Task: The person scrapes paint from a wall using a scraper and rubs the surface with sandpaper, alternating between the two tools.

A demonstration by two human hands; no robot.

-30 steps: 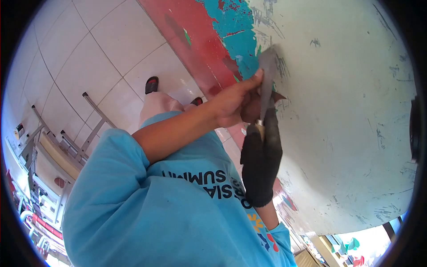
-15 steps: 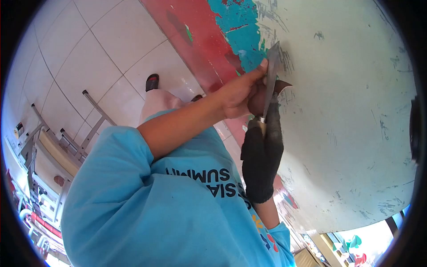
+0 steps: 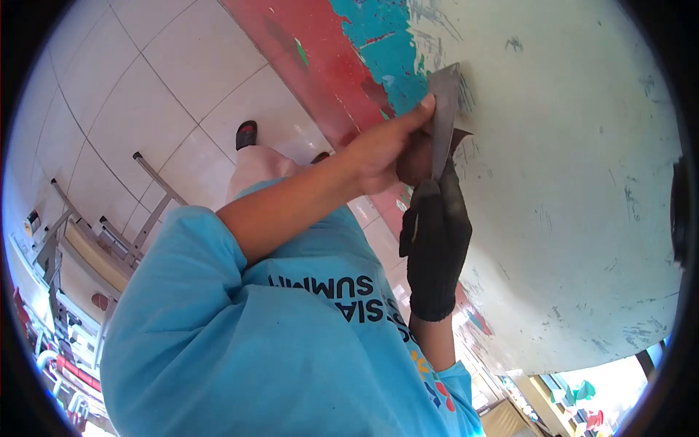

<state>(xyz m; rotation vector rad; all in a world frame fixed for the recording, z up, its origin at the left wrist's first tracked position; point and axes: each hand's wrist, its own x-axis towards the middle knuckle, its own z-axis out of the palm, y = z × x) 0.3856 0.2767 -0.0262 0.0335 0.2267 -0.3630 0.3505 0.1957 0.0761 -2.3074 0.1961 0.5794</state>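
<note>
My right hand (image 3: 437, 247), in a black glove, is closed around a putty knife (image 3: 445, 109), its handle mostly hidden in the fist. The grey blade flares to a wide end and points up and away from me. My bare left hand (image 3: 382, 156) is closed on a brown sheet of sandpaper (image 3: 416, 159), pressing it to the blade, with the thumb along the blade's left edge. A curled corner of the sheet shows past the blade's right side. Both hands are over a large pale surface (image 3: 553, 204) with scratches and peeling paint.
Red paint (image 3: 291, 65) and a turquoise patch (image 3: 386, 51) border the pale surface on its left. White floor tiles (image 3: 175, 65) lie beyond, with a sandalled foot (image 3: 247, 135). Metal-framed furniture (image 3: 95, 247) stands at left. Shelving with coloured items (image 3: 582, 393) shows at lower right.
The blade has turned to show more of its flat face. My gloved hand has shifted slightly toward me. The left hand has moved a little left, still on the sheet.
</note>
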